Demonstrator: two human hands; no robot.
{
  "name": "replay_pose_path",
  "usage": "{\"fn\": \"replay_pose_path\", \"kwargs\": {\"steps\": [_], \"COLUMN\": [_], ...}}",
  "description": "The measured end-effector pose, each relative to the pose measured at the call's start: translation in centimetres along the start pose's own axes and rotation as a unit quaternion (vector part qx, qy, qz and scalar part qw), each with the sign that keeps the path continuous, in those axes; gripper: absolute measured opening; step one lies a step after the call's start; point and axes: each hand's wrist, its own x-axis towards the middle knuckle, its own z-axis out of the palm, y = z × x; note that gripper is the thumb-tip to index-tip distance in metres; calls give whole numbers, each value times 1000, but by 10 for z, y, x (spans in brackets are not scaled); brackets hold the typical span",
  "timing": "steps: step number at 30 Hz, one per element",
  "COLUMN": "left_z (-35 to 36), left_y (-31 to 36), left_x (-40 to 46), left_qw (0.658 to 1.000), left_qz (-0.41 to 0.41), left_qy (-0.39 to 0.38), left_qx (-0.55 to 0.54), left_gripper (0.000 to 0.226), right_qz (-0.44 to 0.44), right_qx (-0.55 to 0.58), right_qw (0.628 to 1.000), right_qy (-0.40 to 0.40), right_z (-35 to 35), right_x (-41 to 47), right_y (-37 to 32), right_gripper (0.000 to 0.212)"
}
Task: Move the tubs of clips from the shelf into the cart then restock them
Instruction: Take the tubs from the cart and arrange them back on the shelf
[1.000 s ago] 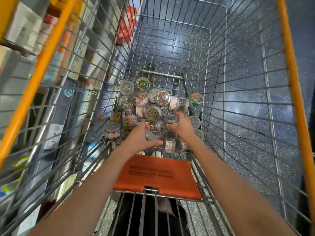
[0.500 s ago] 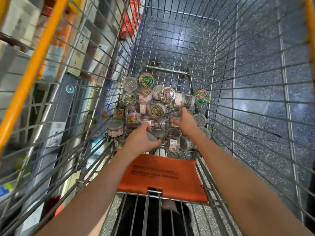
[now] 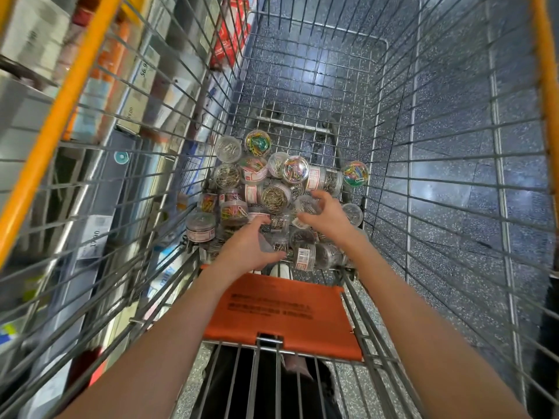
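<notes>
Nearest to us, the orange seat flap (image 3: 287, 313) of the cart (image 3: 423, 176) lies folded flat at the near end of the basket, printed text on its face. Both of our forearms reach over it, down into the basket.

Left hand (image 3: 246, 247): fingers curled around a clear tub (image 3: 266, 244), thumb on the near side. We see only part of this tub past the fingers, so its contents are unclear.

Right hand (image 3: 328, 219): just beyond and to the right of the left, poised over the heap with fingers spread and bent. It touches or nearly touches a clear tub of silver clips (image 3: 307, 204). We cannot tell whether it actually grips that tub.

The tubs of clips (image 3: 272, 189) lie piled on the wire floor of the cart, in the near half of the basket, crowded toward the left wall. Some stand upright, some lie on their sides with red-and-white labels showing. Contents vary: silver, gold and multicoloured clips. One multicoloured tub (image 3: 355, 173) sits apart at the right edge of the heap; another (image 3: 257, 143) marks the far edge.

Beyond the heap, bare wire floor runs to the far end, speckled dark flooring visible through it.

Left of the cart, seen through the bars: a shelf (image 3: 99, 122) with blurred boxes and price tags. Orange rails (image 3: 60, 116) cap the cart's sides.
</notes>
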Motion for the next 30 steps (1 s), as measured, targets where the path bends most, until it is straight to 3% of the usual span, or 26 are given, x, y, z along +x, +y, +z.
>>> {"fn": "replay_pose_path", "kwargs": {"steps": [9, 17, 21, 23, 27, 30], "left_z": [-1, -1, 0, 0, -2, -2], "left_y": [3, -2, -6, -9, -15, -19], "left_x": [-1, -4, -2, 0, 3, 3], "left_qw": [998, 998, 999, 998, 996, 996], "left_qz": [-27, 4, -25, -43, -68, -74], "left_qy": [11, 41, 41, 50, 57, 48], "left_qx": [-54, -50, -25, 0, 6, 13], "left_gripper": [115, 85, 88, 85, 80, 77], "right_qz": [3, 9, 11, -1, -63, -92], "right_qx": [85, 81, 66, 37, -50, -99], "right_qw": [988, 979, 979, 985, 997, 990], "right_qy": [-133, -185, -191, -169, -8, 43], "right_z": [15, 25, 25, 23, 25, 33], "right_x": [-28, -31, -31, -31, -18, -4], "right_y": [-20, -28, -27, -28, -28, -28], "right_gripper": [57, 58, 57, 58, 55, 61]}}
